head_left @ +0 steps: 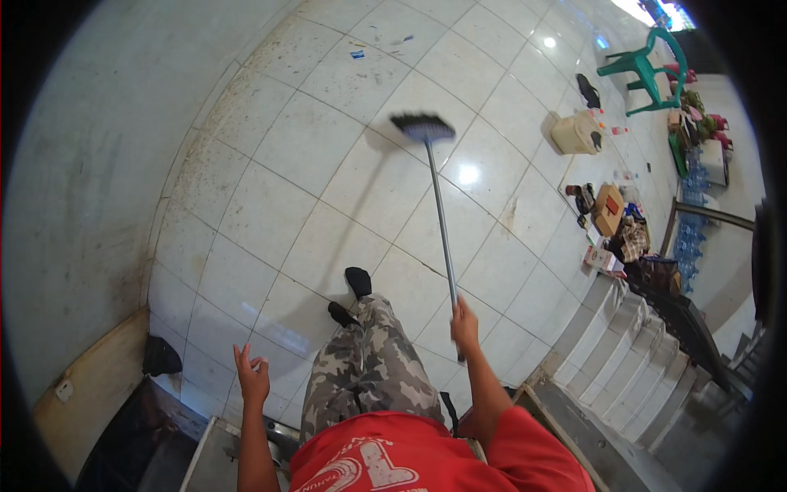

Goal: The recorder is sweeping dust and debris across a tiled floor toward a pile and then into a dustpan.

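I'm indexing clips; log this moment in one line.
right hand: gripping long grey-handled broom | left hand: empty | small blue packet: on white square-tiled floor

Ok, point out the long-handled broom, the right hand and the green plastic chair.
Long-handled broom (443, 230): head view, middle of handle.
Right hand (465, 326): head view, its middle.
Green plastic chair (634, 63): head view, seat.

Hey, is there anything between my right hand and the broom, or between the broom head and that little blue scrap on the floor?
Nothing visible stands in the way. Your right hand holds the broom, and between the broom head and the blue scrap I see only floor tiles.
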A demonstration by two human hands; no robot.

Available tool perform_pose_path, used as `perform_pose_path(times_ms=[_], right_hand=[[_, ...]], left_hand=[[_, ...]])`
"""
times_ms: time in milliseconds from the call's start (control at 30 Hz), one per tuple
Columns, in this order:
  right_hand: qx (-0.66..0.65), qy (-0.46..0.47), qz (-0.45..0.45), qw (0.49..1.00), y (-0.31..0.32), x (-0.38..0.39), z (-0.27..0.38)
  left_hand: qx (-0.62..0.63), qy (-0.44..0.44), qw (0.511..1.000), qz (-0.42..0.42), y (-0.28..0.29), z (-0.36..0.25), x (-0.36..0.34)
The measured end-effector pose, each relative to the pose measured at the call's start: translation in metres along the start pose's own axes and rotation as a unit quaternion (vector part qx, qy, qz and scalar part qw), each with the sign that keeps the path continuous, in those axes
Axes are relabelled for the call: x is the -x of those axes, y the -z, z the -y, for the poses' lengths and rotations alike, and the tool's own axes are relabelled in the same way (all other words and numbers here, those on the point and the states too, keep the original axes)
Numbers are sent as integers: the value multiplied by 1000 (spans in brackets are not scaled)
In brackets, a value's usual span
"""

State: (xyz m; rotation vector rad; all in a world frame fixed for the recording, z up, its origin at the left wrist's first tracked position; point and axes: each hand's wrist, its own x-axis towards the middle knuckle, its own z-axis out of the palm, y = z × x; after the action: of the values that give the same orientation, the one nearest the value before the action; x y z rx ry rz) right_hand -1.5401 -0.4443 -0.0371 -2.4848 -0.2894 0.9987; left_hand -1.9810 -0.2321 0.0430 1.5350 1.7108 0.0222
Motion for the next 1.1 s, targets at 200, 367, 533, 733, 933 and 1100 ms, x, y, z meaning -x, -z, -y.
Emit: perform_pose_path(times_ms=[200, 367, 533, 733, 933, 1100], right_hand=[[106, -25, -29, 994, 39, 162, -138], [138, -21, 22, 990, 47, 114, -172], [171, 116, -40, 978, 78, -156, -111], [-4, -42, 70, 997, 106, -234, 107], [108, 101, 17, 989, 133, -83, -30], [210, 75, 140, 965, 181, 5, -76]], left_hand=[[-28, -24, 999, 40, -39, 20, -15], [-28, -22, 998, 54, -46, -3, -11], [-43, -37, 994, 91, -76, -41, -42], [-17, -14, 998, 60, -75, -157, -76], [14, -34, 998, 59, -98, -173, -83], [22, 5, 998, 60, -117, -135, -58]])
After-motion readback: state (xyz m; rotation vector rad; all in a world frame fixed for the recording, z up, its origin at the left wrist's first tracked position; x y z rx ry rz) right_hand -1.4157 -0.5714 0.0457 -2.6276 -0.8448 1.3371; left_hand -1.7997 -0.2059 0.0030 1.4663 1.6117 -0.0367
